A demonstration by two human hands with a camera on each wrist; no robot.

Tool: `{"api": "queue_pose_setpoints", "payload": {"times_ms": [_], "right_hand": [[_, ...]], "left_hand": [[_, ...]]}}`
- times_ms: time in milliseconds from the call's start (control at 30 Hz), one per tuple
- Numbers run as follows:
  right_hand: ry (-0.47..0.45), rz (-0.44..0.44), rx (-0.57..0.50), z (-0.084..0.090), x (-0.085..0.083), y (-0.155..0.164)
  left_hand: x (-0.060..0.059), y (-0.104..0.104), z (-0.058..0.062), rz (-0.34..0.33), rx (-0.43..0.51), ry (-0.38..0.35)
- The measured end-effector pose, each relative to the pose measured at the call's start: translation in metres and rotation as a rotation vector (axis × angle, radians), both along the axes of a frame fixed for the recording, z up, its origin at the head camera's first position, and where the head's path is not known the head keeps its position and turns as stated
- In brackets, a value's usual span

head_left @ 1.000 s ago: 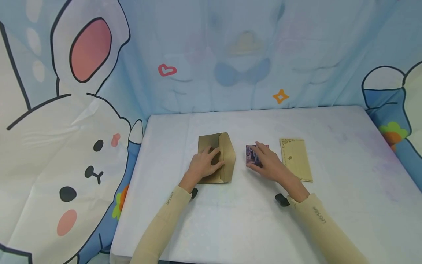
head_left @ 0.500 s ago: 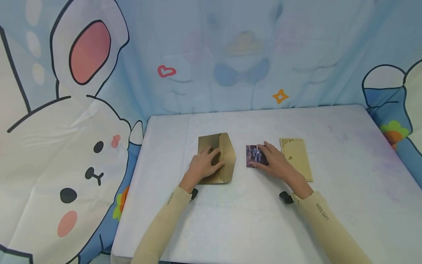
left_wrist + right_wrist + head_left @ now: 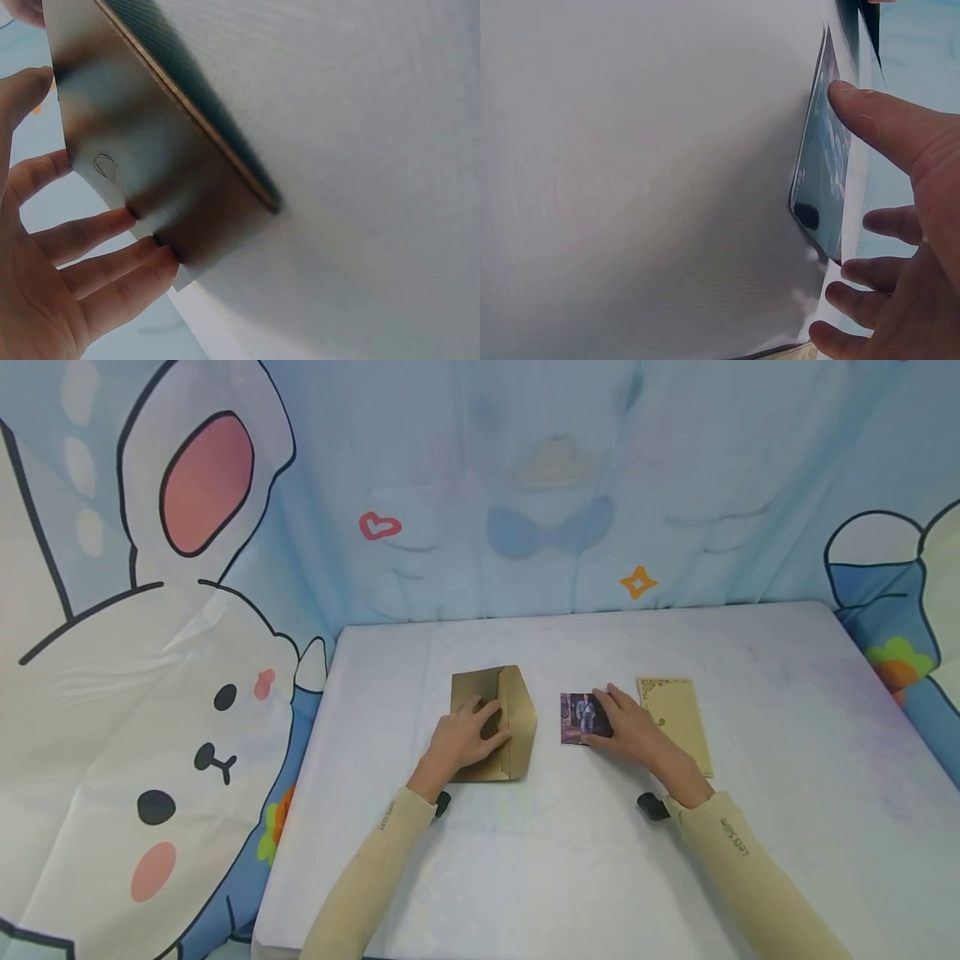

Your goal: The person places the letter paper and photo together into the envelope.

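Note:
A gold envelope (image 3: 513, 727) with its flap spread to the right lies on the white table. My left hand (image 3: 460, 737) rests on it with fingers spread, and the left wrist view shows those fingertips touching the shiny envelope (image 3: 150, 142). To the right lies a small stack of photo cards (image 3: 579, 717), the top one showing a standing figure. Over its right side is my right hand (image 3: 633, 727); in the right wrist view the thumb reaches onto the cards (image 3: 821, 165) while the other fingers extend loosely beside them. A patterned cream card (image 3: 678, 714) is partly covered by that hand.
The white-covered table (image 3: 510, 877) extends around the papers. Behind it hangs a light blue cartoon curtain (image 3: 450, 460), with a large printed rabbit on the left. A dark camera (image 3: 652, 807) sits at the right wrist, another at the left.
My right hand has slid rightward over the photo cards, uncovering more of the picture, then nearly stopped. The cards keep their place. My left hand stays on the envelope.

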State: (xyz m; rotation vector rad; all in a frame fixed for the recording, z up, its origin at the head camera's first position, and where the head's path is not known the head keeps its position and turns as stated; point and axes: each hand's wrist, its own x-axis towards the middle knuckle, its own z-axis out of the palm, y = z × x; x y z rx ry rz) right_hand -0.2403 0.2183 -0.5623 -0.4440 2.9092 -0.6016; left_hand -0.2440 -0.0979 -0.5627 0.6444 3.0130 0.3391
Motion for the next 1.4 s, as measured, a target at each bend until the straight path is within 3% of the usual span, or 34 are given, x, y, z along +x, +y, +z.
{"api": "queue_pose_setpoints", "payload": {"times_ms": [267,933,1200,1400], "right_hand": [[-0.072,-0.015,0.016,-0.0011,-0.0043,0.0024],[-0.054,-0.111,-0.039,0.0022,-0.0027,0.0021],[-0.119,-0.062,-0.123,0.0031,-0.0032,0.0043],[-0.14,-0.047,-0.122,0.0048,-0.0012,0.0076]], "left_hand": [[-0.0002,0.0001,-0.001,0.001,0.006,0.003],[0.0007,0.0007,-0.0019,0.008,-0.015,-0.007],[0.0009,0.0011,-0.0029,0.01,-0.019,-0.009],[0.0012,0.0018,-0.0027,0.002,-0.043,0.003]]}}
